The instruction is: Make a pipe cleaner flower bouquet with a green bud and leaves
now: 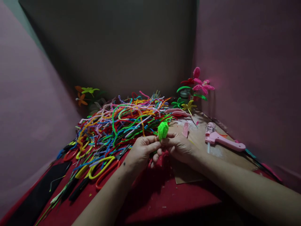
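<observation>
Green bud (163, 130) stands upright between my two hands, near the pile of pipe cleaners (128, 117) and above the red surface (169, 201). My left hand (144, 147) pinches at its base, and my right hand (181, 146) grips the base from the other side, both forearms (113, 188) stretched forward and slanting inward, with the hands close together.

Dim overall, underexposed. Light source out of frame. Grey back wall (117, 47) murky, bottom-right corner near black. Dark shadow on red tablecloth (188, 197) below left hand (143, 147) and right hand (180, 146). Green fuzzy bud (163, 130) reads brightest, fine texture smeared. Orange flower (81, 99) at left rear dark, soft. Faint shadow streaks on pink right wall (249, 62). Wide-angle stretch on forearms (235, 182) toward the edges.
</observation>
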Available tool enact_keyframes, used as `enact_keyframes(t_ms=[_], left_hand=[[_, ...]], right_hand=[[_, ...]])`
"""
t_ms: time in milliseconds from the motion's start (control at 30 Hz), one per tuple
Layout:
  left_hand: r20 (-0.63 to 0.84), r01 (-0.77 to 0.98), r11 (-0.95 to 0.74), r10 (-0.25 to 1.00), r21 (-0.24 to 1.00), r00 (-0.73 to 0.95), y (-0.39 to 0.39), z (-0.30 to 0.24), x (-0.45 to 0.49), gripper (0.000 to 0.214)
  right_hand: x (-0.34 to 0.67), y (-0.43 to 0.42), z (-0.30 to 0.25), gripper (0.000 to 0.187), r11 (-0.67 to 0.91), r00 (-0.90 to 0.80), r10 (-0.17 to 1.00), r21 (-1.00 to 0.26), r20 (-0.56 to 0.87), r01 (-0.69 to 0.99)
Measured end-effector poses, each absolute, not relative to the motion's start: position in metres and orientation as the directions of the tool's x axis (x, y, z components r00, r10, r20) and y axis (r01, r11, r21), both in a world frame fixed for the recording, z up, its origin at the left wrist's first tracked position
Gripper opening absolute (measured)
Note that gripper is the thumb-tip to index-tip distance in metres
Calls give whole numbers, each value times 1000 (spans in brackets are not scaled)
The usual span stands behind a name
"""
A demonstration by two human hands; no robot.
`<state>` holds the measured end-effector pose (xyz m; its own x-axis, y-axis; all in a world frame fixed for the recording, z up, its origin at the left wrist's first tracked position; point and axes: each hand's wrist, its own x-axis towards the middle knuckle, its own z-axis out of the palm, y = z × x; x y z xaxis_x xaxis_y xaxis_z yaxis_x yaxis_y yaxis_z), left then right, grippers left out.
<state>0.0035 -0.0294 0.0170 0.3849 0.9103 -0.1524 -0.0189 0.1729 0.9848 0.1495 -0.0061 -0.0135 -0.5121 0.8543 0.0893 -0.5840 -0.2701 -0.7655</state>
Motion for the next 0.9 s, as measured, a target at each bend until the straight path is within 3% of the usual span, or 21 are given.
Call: enact_keyframes(t_ms=[500,733,900], left_hand=[[14,-241,49,967,969,256,-34,22,22,28],[71,-172,-47,988,984,134,-32,17,22,24],[108,-102,-102,992,989,57,-35,20,22,25]], right_hand=[[146,-6,-16,17,-256,-459,884,-730,88,-634],[145,-8,-12,15,-289,-497,863,-719,90,-632],[146,-7,-13,14,-207,-397,915,-756,75,-621]])
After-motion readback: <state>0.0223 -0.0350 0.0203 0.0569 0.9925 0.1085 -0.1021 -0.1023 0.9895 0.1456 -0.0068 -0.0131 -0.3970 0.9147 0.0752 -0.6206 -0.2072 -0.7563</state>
